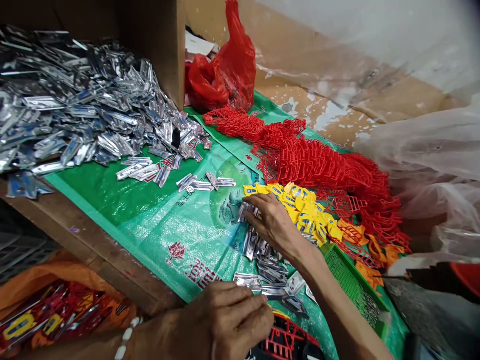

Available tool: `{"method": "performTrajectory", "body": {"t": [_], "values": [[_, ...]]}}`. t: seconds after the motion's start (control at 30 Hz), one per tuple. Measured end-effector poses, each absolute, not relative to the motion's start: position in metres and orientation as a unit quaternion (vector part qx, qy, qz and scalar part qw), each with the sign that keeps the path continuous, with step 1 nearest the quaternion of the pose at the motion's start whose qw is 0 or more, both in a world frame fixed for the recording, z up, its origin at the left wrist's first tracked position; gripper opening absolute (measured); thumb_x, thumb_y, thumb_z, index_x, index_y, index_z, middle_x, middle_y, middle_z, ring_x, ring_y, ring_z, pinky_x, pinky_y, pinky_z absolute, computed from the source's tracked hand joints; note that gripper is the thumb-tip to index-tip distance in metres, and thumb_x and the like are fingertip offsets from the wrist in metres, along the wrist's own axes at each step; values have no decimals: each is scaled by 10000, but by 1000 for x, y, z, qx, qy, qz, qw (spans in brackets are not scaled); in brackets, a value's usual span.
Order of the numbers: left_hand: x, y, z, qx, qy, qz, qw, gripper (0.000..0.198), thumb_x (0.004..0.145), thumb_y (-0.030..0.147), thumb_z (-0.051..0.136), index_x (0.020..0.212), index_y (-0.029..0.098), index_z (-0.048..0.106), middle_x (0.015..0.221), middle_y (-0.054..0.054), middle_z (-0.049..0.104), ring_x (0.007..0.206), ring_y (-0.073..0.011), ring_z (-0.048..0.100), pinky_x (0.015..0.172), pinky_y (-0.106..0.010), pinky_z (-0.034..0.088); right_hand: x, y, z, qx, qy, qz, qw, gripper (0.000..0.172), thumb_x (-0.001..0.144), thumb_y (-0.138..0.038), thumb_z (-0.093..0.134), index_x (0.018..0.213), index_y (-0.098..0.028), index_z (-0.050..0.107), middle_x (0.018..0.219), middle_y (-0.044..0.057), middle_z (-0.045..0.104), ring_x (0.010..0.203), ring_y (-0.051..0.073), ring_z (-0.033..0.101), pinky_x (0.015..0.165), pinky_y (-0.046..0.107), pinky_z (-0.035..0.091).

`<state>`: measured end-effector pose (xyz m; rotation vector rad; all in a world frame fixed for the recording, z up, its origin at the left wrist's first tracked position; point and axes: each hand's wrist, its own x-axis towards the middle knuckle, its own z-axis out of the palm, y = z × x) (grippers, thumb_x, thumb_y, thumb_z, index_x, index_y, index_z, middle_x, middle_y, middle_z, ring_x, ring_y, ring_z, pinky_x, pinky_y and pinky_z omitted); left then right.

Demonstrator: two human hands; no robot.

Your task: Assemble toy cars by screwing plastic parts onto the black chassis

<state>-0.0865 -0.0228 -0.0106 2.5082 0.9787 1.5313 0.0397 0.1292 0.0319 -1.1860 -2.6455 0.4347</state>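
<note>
1. Far left, a big heap of shiny metal strips [75, 100] is piled on the table [93, 245], spilling out toward the middle. They are thin, silvery, pressed pieces, narrow and flat, catching the light.
2. Under them lies a green woven plastic sheet [150, 220] with red printed characters, covering most of the table top.
3. Below the table edge at lower left, an orange bag [48, 310] holds red and yellow plastic pieces.
4. The left hand [228, 320], a white bead bracelet [125, 337] on its wrist, is low in the middle, its fingers curled in close together at the near edge of a small row of metal blades [270, 275]. They seem to pinch one of these, though the grip itself is hidden behind the knuckles.
5. Those blades lie overlapped in a loose line on the green sheet, running between the two hands; each is short, silvery and ribbed.
6. The right hand [273, 222] rests palm down at the far end of that line, fingers spread and fingertips pressing on the blades there, not closed round anything.
7. Just beyond it sit yellow plastic pieces [303, 210] with blue marks.
8. Behind those, red plastic frames [318, 160] lie in a long tangle, with a red plastic bag [225, 70] further back.
9. A green basket [352, 285] stands beside the right forearm.
</note>
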Motion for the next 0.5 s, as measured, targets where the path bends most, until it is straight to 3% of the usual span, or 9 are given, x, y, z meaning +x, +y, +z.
{"method": "performTrajectory", "body": {"t": [0.13,0.23,0.33,0.5], "values": [[-74,-20,-22,764,322,558,-40,313,1029,80,370,896,107,653,750,-36,762,571,-118,684,518,-222,547,37,139,26,-415,-891,170,76,310,846,-203,668,1146,-135,706,1123,164,711,1059,312,632,957,505,487],[-68,-20,-30,770,323,548,-56,268,1004,65,411,898,112,652,769,-38,764,591,-113,691,509,-209,550,37,139,26,-434,-878,187,78,355,821,-182,693,1175,-144,699,1141,147,707,1071,294,640,967,482,485],[-67,-22,-33,773,334,535,-65,236,996,85,429,900,129,640,765,-34,758,581,-112,683,504,-206,545,34,139,31,-448,-866,207,83,375,785,-177,727,1159,-164,707,1081,110,718,975,247,668,876,406,524],[-74,-28,-29,797,327,507,-31,243,1013,137,408,987,96,646,843,-66,759,649,-146,696,585,-255,569,27,139,42,-436,-869,217,86,267,770,-113,697,1027,-174,743,1014,90,693,911,208,654,832,360,512]]}}
